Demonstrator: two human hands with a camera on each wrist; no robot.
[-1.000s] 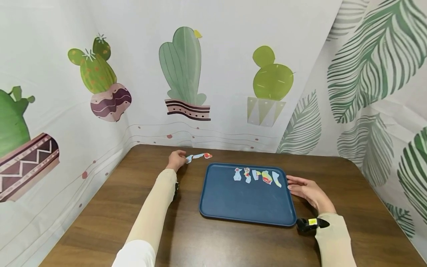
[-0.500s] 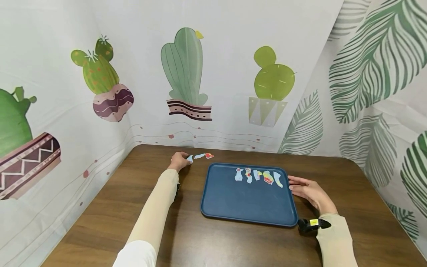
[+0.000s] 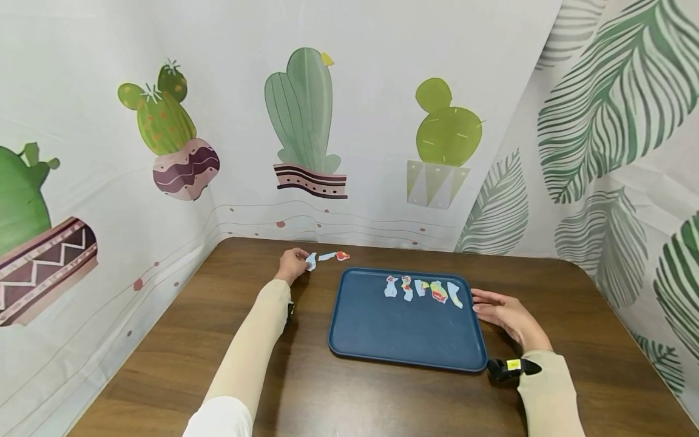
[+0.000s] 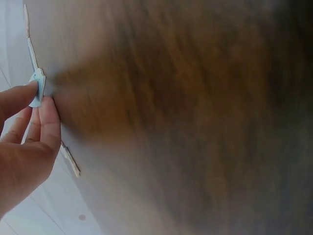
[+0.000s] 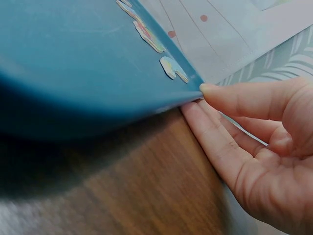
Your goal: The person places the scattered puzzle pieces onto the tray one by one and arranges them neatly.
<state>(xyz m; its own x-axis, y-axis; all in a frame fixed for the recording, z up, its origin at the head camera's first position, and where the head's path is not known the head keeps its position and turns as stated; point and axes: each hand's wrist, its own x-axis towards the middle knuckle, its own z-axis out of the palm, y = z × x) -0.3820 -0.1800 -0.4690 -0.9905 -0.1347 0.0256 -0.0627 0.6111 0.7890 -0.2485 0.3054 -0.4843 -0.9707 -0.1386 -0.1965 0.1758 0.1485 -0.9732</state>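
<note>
My left hand (image 3: 293, 265) is at the back left of the wooden table. In the left wrist view its thumb and fingers pinch a light-blue puzzle piece (image 4: 38, 88), tilted up close over the table. Right of that hand lie a narrow pale-blue piece (image 3: 327, 256) and a red-yellow piece (image 3: 343, 256). Another thin piece (image 4: 71, 161) shows past the fingers in the left wrist view. My right hand (image 3: 505, 312) pinches the right rim of the blue tray (image 3: 404, 340), thumb tip on the edge and fingers below it.
Several irregular puzzle pieces stand in a row along the tray's far side, among them a yellow-red one (image 3: 438, 292) and a white curved one (image 3: 454, 295). A patterned cloth (image 3: 371, 121) hangs right behind the table's back edge (image 3: 491, 254).
The left hand's fingers have drawn in around the light-blue piece, which has shifted slightly and turned. The right hand and the tray keep their places; the head view has moved a little.
</note>
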